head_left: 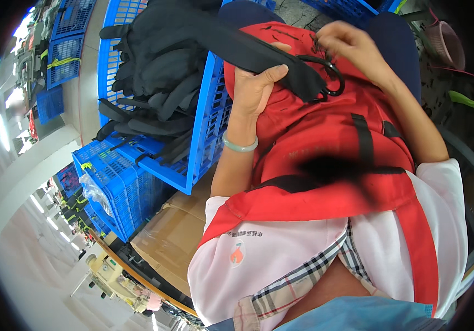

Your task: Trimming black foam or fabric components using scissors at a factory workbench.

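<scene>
Blue plastic crates (204, 138) fill the left and far side of the workroom, the nearest one heaped with black fabric pieces and straps (160, 71); a cardboard box (171, 237) lies beneath it. On the person's lap rests a red bag (325, 127) with black webbing. Curled shut, the left hand (256, 88) grips a black strap (270, 55) against the bag's far end. At the right, the right hand (353, 47) pinches at the bag's top beside a black ring (331, 80), fingertips bent together.
</scene>
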The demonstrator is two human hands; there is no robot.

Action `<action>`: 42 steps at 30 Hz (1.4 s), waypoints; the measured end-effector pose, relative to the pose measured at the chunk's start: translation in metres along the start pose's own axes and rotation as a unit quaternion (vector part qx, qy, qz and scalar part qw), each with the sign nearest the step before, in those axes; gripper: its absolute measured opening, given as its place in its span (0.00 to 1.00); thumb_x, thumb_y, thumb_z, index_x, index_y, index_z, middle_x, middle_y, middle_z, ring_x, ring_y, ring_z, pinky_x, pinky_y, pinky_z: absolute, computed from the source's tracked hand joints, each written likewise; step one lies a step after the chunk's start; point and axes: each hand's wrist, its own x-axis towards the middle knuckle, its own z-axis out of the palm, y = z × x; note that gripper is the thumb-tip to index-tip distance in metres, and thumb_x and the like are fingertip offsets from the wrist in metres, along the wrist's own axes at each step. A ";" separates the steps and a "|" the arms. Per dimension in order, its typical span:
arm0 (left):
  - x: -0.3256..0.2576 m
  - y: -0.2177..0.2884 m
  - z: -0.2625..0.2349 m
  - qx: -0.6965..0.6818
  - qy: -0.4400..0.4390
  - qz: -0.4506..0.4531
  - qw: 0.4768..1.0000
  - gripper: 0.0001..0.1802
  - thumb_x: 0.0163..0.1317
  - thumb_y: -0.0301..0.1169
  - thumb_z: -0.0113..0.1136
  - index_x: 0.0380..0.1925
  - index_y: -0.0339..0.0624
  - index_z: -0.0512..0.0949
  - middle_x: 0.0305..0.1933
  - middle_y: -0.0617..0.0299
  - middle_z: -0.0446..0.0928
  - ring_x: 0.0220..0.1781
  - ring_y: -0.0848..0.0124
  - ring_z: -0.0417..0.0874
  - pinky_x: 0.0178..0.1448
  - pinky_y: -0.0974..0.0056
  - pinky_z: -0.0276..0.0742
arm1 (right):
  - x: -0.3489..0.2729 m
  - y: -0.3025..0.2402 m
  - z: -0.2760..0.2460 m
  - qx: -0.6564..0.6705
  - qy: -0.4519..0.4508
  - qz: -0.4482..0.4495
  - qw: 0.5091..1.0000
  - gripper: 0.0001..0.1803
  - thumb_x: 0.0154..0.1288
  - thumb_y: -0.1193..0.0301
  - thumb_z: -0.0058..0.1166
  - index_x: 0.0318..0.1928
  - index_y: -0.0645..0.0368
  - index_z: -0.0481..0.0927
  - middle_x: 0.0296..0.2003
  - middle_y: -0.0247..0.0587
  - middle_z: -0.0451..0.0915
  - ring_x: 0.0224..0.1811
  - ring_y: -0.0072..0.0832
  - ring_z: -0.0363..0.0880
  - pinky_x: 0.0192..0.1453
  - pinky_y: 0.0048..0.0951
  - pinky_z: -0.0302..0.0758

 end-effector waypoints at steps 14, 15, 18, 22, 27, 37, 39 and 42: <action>-0.004 -0.002 0.015 -0.039 0.071 0.036 0.996 0.25 0.53 0.11 0.63 0.52 0.34 0.74 0.56 0.53 0.75 0.55 0.61 0.80 0.63 0.58 0.75 | -0.031 0.004 0.042 -0.292 -0.046 -0.108 0.949 0.27 0.57 0.76 0.60 0.57 0.63 0.69 0.44 0.55 0.80 0.48 0.43 0.81 0.51 0.40 0.77; -0.004 -0.002 0.015 -0.048 0.071 0.034 0.996 0.25 0.53 0.12 0.63 0.53 0.35 0.74 0.57 0.53 0.74 0.55 0.61 0.80 0.64 0.58 0.75 | -0.027 0.008 0.043 -0.256 -0.048 -0.093 0.961 0.25 0.57 0.74 0.61 0.54 0.64 0.71 0.42 0.55 0.80 0.46 0.44 0.81 0.49 0.40 0.76; -0.005 0.007 0.017 -0.048 0.088 0.045 0.994 0.24 0.53 0.13 0.64 0.52 0.37 0.75 0.56 0.53 0.76 0.54 0.63 0.81 0.62 0.59 0.76 | -0.028 -0.002 0.034 -0.212 -0.040 -0.024 0.976 0.21 0.59 0.72 0.60 0.52 0.64 0.72 0.39 0.53 0.80 0.42 0.42 0.81 0.48 0.36 0.75; -0.012 0.017 -0.005 -0.017 0.067 0.055 0.996 0.15 0.54 0.14 0.65 0.42 0.37 0.80 0.44 0.57 0.82 0.45 0.67 0.84 0.55 0.64 0.78 | -0.034 -0.022 0.012 -0.077 -0.095 0.041 0.992 0.20 0.64 0.64 0.62 0.48 0.64 0.72 0.33 0.40 0.74 0.35 0.24 0.71 0.43 0.27 0.71; -0.011 0.017 -0.006 0.003 0.055 0.064 0.996 0.19 0.54 0.13 0.63 0.46 0.39 0.77 0.43 0.59 0.81 0.47 0.67 0.83 0.58 0.62 0.77 | -0.052 -0.048 -0.003 -0.202 -0.177 -0.030 0.963 0.43 0.52 0.47 0.68 0.57 0.63 0.66 0.38 0.50 0.75 0.40 0.45 0.75 0.46 0.37 0.70; -0.012 0.014 0.003 -0.018 0.081 0.058 0.995 0.14 0.52 0.12 0.65 0.37 0.38 0.82 0.38 0.61 0.82 0.41 0.71 0.83 0.51 0.67 0.80 | -0.050 -0.055 0.003 -0.256 -0.212 0.053 0.942 0.43 0.45 0.57 0.72 0.58 0.66 0.66 0.35 0.50 0.72 0.37 0.41 0.72 0.46 0.35 0.71; -0.012 0.013 0.003 -0.021 0.084 0.056 0.995 0.14 0.52 0.12 0.65 0.38 0.38 0.81 0.38 0.61 0.82 0.41 0.71 0.84 0.51 0.67 0.80 | -0.049 -0.052 0.003 -0.233 -0.211 0.054 0.948 0.37 0.46 0.60 0.71 0.53 0.66 0.68 0.31 0.49 0.71 0.34 0.41 0.69 0.43 0.36 0.69; -0.011 0.012 0.002 -0.018 0.088 0.057 0.994 0.15 0.52 0.11 0.65 0.39 0.38 0.81 0.39 0.61 0.82 0.41 0.71 0.84 0.51 0.67 0.80 | -0.049 -0.045 0.004 -0.214 -0.222 0.074 0.948 0.31 0.55 0.54 0.68 0.48 0.66 0.71 0.28 0.50 0.71 0.30 0.41 0.70 0.36 0.37 0.67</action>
